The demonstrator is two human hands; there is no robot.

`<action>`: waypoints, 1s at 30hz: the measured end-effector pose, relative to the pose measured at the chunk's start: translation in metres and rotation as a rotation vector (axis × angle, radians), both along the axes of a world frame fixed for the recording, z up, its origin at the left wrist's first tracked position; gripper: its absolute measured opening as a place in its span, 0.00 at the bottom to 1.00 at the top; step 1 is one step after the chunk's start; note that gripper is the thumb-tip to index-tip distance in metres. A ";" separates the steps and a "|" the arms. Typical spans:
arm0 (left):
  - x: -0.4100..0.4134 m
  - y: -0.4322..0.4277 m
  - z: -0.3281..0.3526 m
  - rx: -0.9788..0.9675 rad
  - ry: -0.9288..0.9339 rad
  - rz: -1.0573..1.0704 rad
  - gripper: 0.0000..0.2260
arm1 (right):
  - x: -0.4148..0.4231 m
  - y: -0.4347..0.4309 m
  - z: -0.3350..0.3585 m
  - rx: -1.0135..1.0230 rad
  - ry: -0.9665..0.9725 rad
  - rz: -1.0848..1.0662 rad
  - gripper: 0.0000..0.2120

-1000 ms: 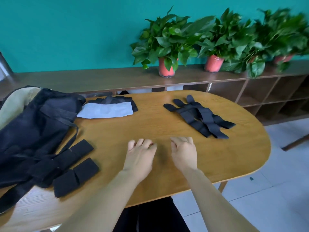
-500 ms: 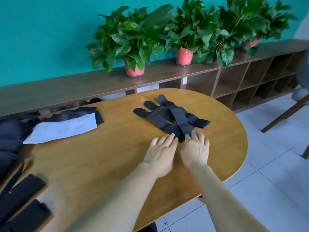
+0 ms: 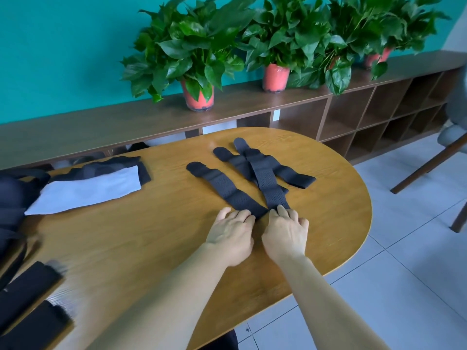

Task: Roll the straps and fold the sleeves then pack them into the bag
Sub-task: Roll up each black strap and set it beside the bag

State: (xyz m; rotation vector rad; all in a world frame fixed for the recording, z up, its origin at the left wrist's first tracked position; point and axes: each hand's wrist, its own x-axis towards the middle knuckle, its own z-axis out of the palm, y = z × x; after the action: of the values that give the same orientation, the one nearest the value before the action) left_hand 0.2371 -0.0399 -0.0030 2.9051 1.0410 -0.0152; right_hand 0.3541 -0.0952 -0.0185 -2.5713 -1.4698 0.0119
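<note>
Item: black perforated fabric straps (image 3: pixel 266 180), crossed, lying flat right of centre on the oval wooden table (image 3: pixel 151 236). Left hand (image 3: pixel 231 232) and right hand (image 3: pixel 285 231): fingers bent over the near strap ends; grip hidden, cannot tell. Handling: separate one strap, roll it tightly, keep the edges aligned.

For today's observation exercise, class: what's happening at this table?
A person has both hands at the near ends of the black straps lying crossed on the table, left hand on one strap, right hand on another. Whether the fingers grip or only press is unclear. These straps are unrolled; the bag sits at the left edge.
</note>
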 end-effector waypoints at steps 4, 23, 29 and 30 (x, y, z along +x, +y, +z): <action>-0.034 -0.017 0.005 0.002 0.007 -0.016 0.20 | -0.012 -0.003 0.002 -0.031 -0.007 -0.007 0.18; -0.150 -0.056 0.017 0.075 -0.140 0.051 0.16 | -0.108 -0.033 0.009 0.463 0.095 0.416 0.14; -0.141 -0.045 0.001 0.029 -0.094 0.052 0.14 | -0.113 -0.041 0.002 0.273 0.041 0.548 0.17; -0.141 -0.044 -0.002 0.034 -0.094 0.060 0.13 | -0.113 -0.039 0.001 0.164 0.002 0.573 0.18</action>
State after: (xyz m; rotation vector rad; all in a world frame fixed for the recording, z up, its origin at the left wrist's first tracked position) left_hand 0.0958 -0.0842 -0.0047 2.8716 1.1224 0.1414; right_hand 0.2412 -0.1345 -0.0173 -1.9480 -2.0531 -0.0283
